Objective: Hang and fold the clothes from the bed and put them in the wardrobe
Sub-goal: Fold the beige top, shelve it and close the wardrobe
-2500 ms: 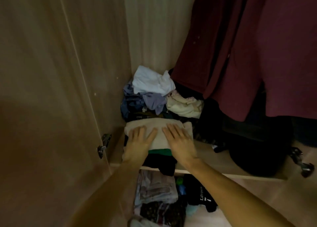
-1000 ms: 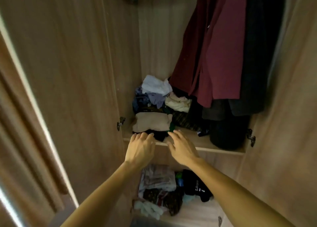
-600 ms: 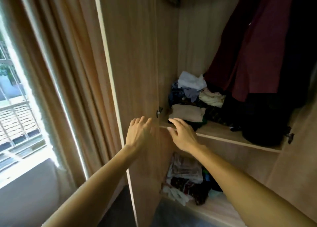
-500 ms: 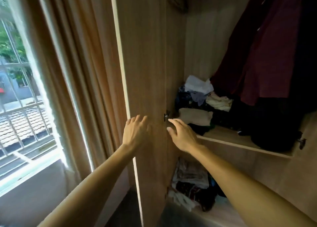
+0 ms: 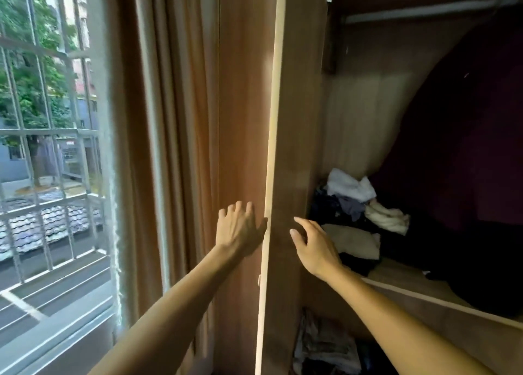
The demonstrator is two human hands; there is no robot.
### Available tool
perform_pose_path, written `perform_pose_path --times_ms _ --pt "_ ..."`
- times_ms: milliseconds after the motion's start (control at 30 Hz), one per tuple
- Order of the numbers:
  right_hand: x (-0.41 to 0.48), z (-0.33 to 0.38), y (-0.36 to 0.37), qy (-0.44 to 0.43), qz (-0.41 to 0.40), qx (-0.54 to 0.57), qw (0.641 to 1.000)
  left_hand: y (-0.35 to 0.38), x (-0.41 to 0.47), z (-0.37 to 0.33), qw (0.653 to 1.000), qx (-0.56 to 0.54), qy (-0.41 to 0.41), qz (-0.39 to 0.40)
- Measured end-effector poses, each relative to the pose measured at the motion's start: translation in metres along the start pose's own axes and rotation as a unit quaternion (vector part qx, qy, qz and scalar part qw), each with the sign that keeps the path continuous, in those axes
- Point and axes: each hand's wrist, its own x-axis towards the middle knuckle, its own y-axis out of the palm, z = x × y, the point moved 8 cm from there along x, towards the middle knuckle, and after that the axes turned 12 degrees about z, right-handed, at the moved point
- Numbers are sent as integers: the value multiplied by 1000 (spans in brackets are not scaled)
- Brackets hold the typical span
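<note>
Both hands are empty. The left hand (image 5: 240, 227) lies flat and spread on the outer face of the wardrobe door (image 5: 249, 119), thumb at its pale edge; the right hand (image 5: 314, 247) hovers loosely open just inside. A folded beige garment (image 5: 351, 240) sits on the shelf (image 5: 424, 292), touching a heap of rumpled clothes (image 5: 353, 196) behind. Being soft and light, it would likely slump if grabbed by a corner; lifting from underneath suits it better.

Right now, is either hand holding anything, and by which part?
Left hand lies on the outer face of the wardrobe door, near its edge. Right hand is open, holding nothing.
</note>
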Motion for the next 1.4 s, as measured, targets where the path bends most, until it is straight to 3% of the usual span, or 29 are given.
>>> perform_pose_path --times_ms 200,300,433,667,933,1167,1400 --pt "17 -21 -17 38 -28 -1 999 18 32 -21 993 -97 50 48" --pt "16 -31 -12 53 -29 13 998 19 35 -24 983 -177 52 23" --pt "11 -43 -7 70 -28 17 997 29 30 -35 975 -204 85 5" --pt "1 -71 -28 97 -64 18 993 32 20 -83 966 -199 166 6" --pt "-36 -140 -80 160 -120 27 979 53 22 -192 947 -163 277 24" --pt "-71 -226 -152 189 -171 40 966 90 43 -299 950 -134 274 62" --pt "-65 -280 -187 167 -155 72 971 114 76 -356 961 -68 252 88"
